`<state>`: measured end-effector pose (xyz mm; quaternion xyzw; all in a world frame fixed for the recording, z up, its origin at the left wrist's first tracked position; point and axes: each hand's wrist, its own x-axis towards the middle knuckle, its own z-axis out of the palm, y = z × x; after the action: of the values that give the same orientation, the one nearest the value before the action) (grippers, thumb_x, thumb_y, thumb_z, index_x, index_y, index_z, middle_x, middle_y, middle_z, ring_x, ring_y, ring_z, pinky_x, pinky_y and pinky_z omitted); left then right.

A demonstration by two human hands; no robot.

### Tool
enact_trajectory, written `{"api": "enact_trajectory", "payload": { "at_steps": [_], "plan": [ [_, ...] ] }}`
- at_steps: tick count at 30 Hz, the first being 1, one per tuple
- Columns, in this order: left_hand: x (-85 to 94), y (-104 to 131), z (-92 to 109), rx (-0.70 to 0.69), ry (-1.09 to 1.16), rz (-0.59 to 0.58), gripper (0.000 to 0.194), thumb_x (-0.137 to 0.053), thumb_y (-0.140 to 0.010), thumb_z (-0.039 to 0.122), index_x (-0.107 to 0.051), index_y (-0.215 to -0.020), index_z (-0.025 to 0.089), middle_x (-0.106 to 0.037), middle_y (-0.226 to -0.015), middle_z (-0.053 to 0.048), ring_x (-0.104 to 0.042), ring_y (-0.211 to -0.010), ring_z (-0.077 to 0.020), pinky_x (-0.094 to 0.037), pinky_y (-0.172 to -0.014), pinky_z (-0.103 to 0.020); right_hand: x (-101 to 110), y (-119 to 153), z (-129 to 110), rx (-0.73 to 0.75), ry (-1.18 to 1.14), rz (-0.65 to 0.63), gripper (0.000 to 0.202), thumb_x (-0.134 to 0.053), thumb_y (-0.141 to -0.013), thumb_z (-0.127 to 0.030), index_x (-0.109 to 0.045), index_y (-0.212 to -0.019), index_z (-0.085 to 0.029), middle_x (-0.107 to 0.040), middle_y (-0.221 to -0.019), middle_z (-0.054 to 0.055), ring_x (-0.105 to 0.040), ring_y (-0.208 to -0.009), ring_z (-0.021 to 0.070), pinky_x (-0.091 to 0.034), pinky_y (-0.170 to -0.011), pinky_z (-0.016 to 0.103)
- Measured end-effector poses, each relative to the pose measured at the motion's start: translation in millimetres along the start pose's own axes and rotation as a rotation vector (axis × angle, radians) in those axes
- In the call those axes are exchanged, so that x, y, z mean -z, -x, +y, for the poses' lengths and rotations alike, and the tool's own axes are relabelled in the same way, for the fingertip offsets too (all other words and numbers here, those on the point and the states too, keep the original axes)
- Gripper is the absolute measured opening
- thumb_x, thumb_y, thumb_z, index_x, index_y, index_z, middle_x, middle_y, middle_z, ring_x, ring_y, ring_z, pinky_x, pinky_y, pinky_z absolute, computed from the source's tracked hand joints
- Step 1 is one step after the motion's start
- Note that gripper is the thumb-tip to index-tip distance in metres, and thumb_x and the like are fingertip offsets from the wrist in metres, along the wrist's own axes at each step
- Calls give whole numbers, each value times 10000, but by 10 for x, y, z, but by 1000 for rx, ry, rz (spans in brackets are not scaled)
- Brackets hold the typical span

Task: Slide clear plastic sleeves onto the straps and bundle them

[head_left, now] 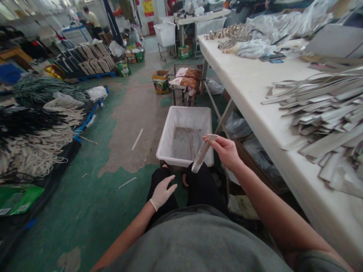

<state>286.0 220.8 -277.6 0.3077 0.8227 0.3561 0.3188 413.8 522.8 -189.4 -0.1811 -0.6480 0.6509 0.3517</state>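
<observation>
My right hand [225, 150], bare, pinches a pale folded strip [202, 154] that hangs down over my right knee, beside the rim of a white plastic bin [163, 141]. A few thin scraps lie on the bin's floor. My left hand [163, 193] wears a thin whitish glove and rests at my left thigh, fingers apart, holding nothing. On the white table to the right lies a large pile of similar pale strips [326, 109].
Bundles of cream cords [36, 147] and dark cords lie on the left. Beyond the bin stand a stool with a cushion [187, 78] and a cardboard box [161, 81]. Loose strips [137, 139] lie on the floor. A person [93, 20] is far back left.
</observation>
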Motion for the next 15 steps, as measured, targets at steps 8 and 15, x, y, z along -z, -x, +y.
{"api": "enact_trajectory", "payload": {
  "at_steps": [8,15],
  "plan": [
    [129,-54,-496,56,-111,178,537,-530,-898,447,-533,-1352,160,-589,-1387,-143,-606,-1208,-257,-431,-1096,-442,287,-1118,306,134,392,-43,332,-788,-712,-308,-745,-1031,-227,-587,-1385,91,-475,-1348,314,-297,-1189,513],
    [108,-124,-557,103,-150,125,552,-509,-886,503,-553,-1332,181,-606,-1379,-120,-595,-1245,-265,-427,-1112,-435,349,-429,-744,257,21,185,475,-618,-902,-450,-526,-1350,-318,-607,-1330,52,-675,-1046,229,-561,-942,443]
  ]
}}
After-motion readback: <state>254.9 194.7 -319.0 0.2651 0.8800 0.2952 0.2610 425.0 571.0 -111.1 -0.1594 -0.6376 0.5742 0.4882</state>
